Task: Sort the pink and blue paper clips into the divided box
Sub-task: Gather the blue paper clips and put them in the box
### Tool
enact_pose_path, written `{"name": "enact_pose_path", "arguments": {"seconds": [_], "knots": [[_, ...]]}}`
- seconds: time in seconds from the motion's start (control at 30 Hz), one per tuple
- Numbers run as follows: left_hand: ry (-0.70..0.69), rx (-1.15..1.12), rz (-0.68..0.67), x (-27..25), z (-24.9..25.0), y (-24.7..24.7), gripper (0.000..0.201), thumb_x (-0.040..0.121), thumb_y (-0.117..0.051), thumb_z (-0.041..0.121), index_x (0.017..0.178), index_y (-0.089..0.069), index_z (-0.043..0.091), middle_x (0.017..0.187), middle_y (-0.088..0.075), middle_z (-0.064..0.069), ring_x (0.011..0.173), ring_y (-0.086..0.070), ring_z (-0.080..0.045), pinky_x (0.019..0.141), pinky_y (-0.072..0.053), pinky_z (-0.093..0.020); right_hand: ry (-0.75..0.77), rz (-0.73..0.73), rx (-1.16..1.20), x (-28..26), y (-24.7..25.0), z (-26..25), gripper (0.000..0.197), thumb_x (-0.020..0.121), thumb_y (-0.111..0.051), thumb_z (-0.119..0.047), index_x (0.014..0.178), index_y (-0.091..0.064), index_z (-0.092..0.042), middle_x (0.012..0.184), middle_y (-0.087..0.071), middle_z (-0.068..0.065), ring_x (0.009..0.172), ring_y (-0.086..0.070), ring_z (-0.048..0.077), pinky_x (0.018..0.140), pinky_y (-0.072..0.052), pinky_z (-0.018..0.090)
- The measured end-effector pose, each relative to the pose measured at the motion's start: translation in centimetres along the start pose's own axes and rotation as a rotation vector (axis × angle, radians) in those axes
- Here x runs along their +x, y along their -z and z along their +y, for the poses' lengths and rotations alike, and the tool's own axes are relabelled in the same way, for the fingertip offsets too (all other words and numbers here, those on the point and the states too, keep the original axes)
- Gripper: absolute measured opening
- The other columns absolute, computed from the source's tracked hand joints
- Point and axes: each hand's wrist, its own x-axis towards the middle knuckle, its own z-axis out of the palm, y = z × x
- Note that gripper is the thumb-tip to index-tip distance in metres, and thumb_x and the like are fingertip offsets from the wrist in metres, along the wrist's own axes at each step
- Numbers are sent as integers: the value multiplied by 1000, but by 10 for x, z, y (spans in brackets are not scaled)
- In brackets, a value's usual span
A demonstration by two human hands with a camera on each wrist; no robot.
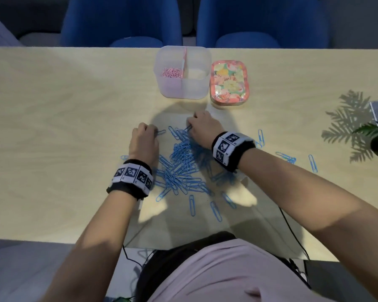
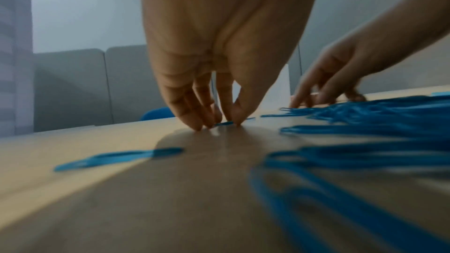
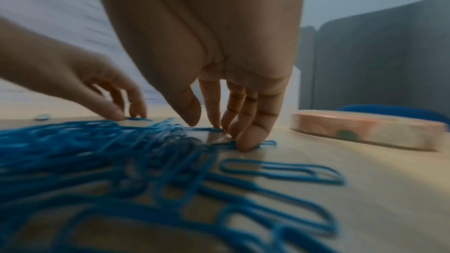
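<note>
Left hand: fingertips and thumb pinched down on a single blue wire paper clip lying flat on the pale wooden table, at the pile's left far edge. Clip not lifted yet, by the look of it

Right hand: fingers pressed onto another blue clip at the far edge of the pile; whether it is truly gripped or only pinned, cannot tell

Between and behind the hands, toward the person: the loose heap of blue paper clips, large and tangled. A few strays lie well apart to the pile's right

Beyond the pile: the translucent plastic divided box. Its left compartment holds the small pink paper clips; right compartment looks bare. A flowered pink lid lies just beside the box, to its right

Judgement: pink half done, since no pink shows on the table. Blue half barely begun; nearly the whole heap is left to move
</note>
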Motion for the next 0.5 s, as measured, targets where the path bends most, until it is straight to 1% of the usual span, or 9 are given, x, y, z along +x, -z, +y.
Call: {"name": "enact_pose_path", "arguments": {"seconds": [0.07,0.13,0.2,0.27,0.33,0.37,0.4,0.43,0.5], "knots": [[-79,-35,-80,-6,11,-3,22,86,-52,7,106,-61,4,106,-58,-21,99,-53,-36,85,-40,-40,84,-42,-72,-5,-7,-12,29,90,-46,-2,118,-54,-5,123,-43,15,117,-43,31,86,-46,40],[-126,-92,-174,-9,19,1,22,86,-55,10,106,-63,6,105,-63,-17,98,-58,-32,83,-41,-34,173,-98,-110,-14,-9,-14,29,92,-44,-2,118,-56,-4,118,-47,15,110,-50,33,86,-46,41],[-126,-156,-191,-9,22,9,26,88,-56,16,112,-61,8,108,-63,-13,98,-61,-27,84,-43,-31,170,-100,9,-23,-3,-5,30,94,-41,-8,118,-59,-6,115,-53,15,107,-54,33,88,-44,40],[-157,-175,-217,-7,21,18,44,86,-60,26,126,-51,10,122,-55,-10,108,-56,-24,91,-43,-32,81,-58,159,-29,6,11,34,95,-44,-19,124,-56,-6,120,-55,15,112,-53,30,94,-41,38],[-229,-91,-382,-4,18,23,74,78,-69,38,139,-35,14,139,-42,-9,124,-44,-24,104,-36,-36,49,-104,163,-36,12,20,46,90,-56,-33,129,-51,-8,124,-52,13,114,-49,28,95,-41,38],[-251,-30,-464,-3,18,24,85,74,-72,42,142,-30,14,142,-38,-8,128,-39,-24,108,-32,-37,63,-146,124,-39,11,20,53,84,-63,-38,128,-51,-10,124,-50,11,114,-47,27,94,-43,39],[-265,22,-505,-3,18,23,90,69,-75,44,141,-30,14,142,-37,-7,129,-37,-24,109,-31,-37,86,-176,83,-42,8,18,58,78,-69,-41,125,-51,-12,123,-48,9,113,-46,26,92,-44,39],[-276,53,-514,-4,19,20,89,66,-78,43,139,-35,13,138,-40,-8,126,-39,-25,108,-33,-37,114,-181,51,-44,3,14,61,74,-72,-41,123,-50,-13,123,-46,8,112,-44,25,90,-44,38],[-284,28,-479,-9,25,13,75,66,-80,31,131,-47,12,126,-46,-9,114,-48,-26,100,-40,-37,155,-152,26,-45,-8,6,58,75,-71,-34,126,-50,-15,123,-44,9,112,-42,26,90,-44,39]]}}
